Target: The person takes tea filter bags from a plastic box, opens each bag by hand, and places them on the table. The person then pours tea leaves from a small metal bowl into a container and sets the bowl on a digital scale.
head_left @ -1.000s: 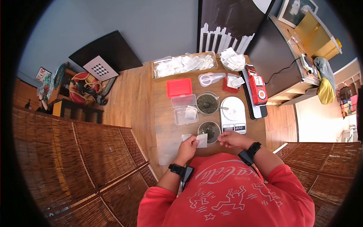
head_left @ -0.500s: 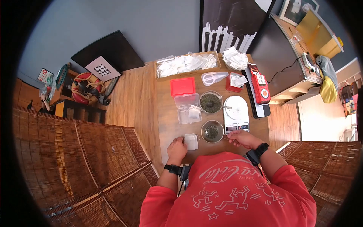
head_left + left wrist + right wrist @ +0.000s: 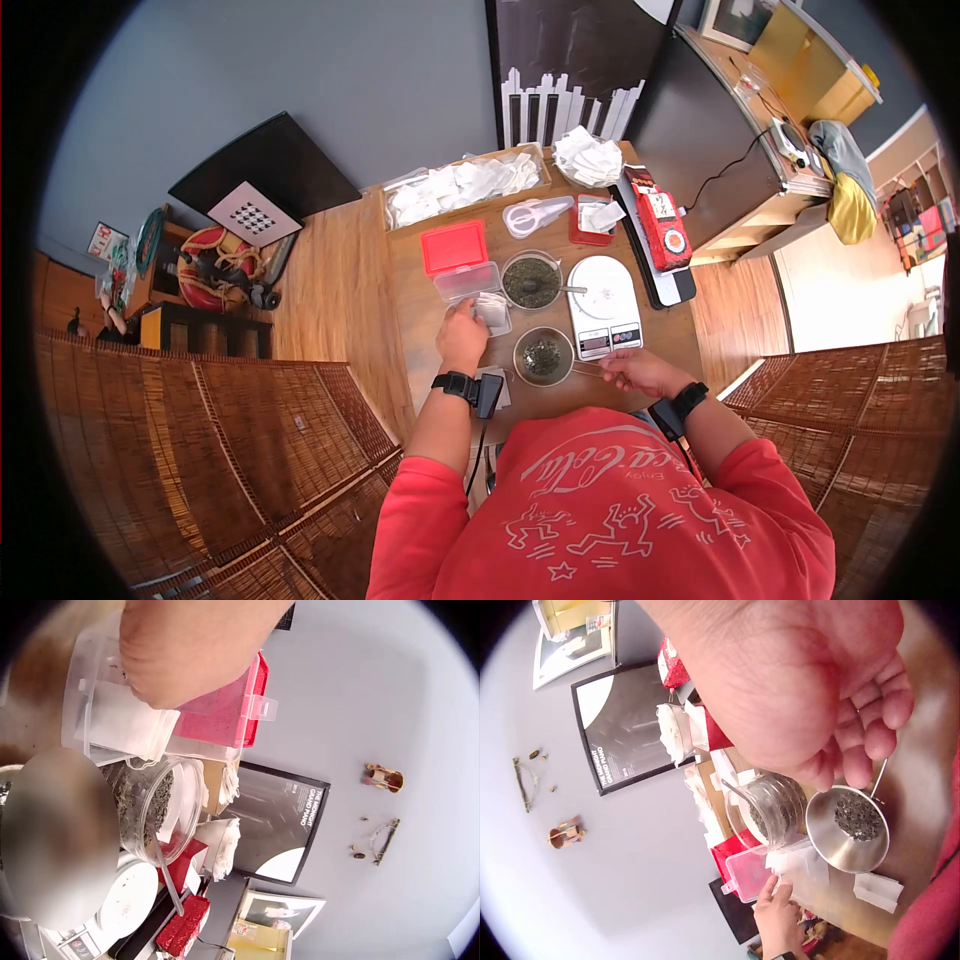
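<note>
My left hand (image 3: 462, 335) reaches to the clear plastic box (image 3: 500, 326), its fingertips beside the empty white tea bags (image 3: 490, 308) inside. Its fingers look extended in the right wrist view; only the heel of the hand shows in the left wrist view. My right hand (image 3: 640, 370), with fingers curled, holds the thin handle (image 3: 588, 371) of a steel bowl (image 3: 847, 855). Dried leaves (image 3: 857, 816) lie in that bowl. A flat white tea bag (image 3: 879, 891) rests on the table beside it, partly hidden behind my left wrist in the head view.
Behind the bowl stands a glass jar (image 3: 532, 280) of dried leaves with a spoon. A white kitchen scale (image 3: 604, 300) is to its right. Farther back are a red lid (image 3: 454, 247), a tray (image 3: 388, 215) of white bags, and a red packet (image 3: 662, 225).
My left hand has put the white tea bag down on the table and moved forward to the plastic box. My right hand has moved slightly right, onto the bowl's handle.
</note>
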### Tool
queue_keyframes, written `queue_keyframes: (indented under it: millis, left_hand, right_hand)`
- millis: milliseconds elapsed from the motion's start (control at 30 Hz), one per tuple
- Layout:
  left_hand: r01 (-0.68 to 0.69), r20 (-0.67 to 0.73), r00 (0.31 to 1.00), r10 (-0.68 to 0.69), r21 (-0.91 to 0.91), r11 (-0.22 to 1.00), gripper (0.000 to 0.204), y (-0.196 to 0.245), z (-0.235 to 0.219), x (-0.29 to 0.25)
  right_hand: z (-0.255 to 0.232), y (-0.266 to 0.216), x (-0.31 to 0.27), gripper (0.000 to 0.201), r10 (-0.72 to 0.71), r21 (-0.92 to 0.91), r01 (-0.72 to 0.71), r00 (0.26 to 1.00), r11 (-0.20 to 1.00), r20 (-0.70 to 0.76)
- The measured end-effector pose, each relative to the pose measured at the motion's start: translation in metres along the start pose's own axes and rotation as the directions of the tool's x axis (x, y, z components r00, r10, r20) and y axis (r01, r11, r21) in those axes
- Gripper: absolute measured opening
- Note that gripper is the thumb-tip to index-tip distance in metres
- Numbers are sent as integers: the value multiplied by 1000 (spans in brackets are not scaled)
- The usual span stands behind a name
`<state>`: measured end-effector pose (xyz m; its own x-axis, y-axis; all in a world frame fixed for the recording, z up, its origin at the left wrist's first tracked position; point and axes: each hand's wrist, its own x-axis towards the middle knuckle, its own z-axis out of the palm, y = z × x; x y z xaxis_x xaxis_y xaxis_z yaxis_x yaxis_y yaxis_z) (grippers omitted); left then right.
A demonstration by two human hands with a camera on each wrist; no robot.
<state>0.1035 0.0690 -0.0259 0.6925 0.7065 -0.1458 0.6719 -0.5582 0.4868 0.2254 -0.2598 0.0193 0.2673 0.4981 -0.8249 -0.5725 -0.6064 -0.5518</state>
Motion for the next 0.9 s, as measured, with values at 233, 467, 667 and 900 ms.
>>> queue_keyframes:
  millis: [233, 467, 667, 900]
  left_hand:
    - [14, 106, 994, -12, -14, 1000, 22, 3, -3, 1]
    - [-415, -71, 910, 409, -143, 898, 11, 36, -46, -41]
    - [-167, 180, 927, 329, -586, 793, 12, 65, -71, -90]
    - [171, 330, 909, 254, -853, 494, 12, 49, -39, -101]
  right_hand:
    - [-10, 11, -3, 20, 1, 17, -1, 1000, 1000, 4]
    - [10, -16, -3, 29, -291, -258, 279, 957, 925, -10]
    - [56, -67, -19, 40, -655, -478, 595, 753, 646, 52]
    - [67, -67, -3, 25, -575, -396, 541, 817, 742, 39]
